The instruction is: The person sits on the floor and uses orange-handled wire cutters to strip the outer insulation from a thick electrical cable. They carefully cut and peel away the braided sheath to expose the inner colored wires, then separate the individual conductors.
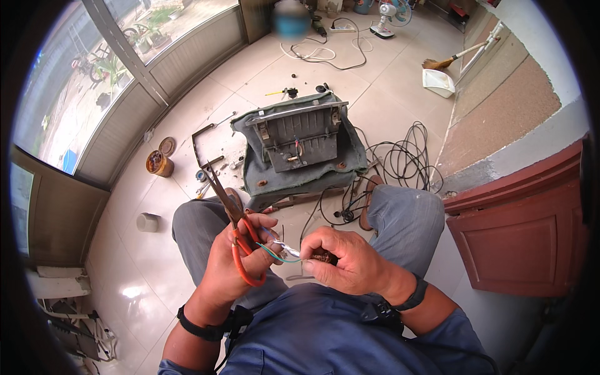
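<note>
My left hand (243,251) holds a pair of scissors (234,211) with orange handles, blades pointing up and away from me. Its fingers also pinch thin insulated wires, one blue and one green (276,257). My right hand (344,260) grips the other end of these wires, where silvery wrapping (287,247) shows between the two hands. A brown, rough-looking lump (326,256) is partly hidden in my right fingers. Beyond my hands, a dark ribbed metal housing (302,136) rests on a grey-green cloth (300,180), with short wires at its middle.
Coiled black cable (403,154) lies right of the cloth. To the left are a U-shaped metal bracket (199,145), an open rusty can (160,164) and a white cup (148,222). Farther off are a fan (389,16), a dustpan (438,83) and a broom (440,62).
</note>
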A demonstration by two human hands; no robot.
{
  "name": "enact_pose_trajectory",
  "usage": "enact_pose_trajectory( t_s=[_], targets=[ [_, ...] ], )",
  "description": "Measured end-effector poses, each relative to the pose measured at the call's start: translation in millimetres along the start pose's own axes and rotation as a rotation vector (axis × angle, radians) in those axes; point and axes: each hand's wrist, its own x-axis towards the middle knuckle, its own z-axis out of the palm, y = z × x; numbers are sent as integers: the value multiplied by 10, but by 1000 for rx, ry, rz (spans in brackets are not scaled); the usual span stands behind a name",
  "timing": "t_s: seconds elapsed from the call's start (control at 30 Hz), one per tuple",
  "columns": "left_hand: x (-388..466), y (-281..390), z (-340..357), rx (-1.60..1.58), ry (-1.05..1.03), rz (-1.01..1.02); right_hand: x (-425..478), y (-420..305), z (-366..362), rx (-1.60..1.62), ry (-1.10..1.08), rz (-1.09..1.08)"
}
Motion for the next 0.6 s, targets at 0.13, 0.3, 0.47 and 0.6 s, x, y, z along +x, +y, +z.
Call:
enact_pose_trajectory(
  t_s=[0.13, 0.3, 0.47, 0.6],
  targets=[
    [34, 31, -52, 23, -77, -25, 8, 7, -30, -88, -68, -73],
    [34, 90, -72, 107, -169, -66, 7, 105, -53, -230, -14, -138],
    [30, 205, -38, 312, -182, -51, -28, 89, 29, -324, 97, -29],
    [38, 230, -62, 438, -196, 57, -51, 70, 57, -282, 98, 49]
  ],
)
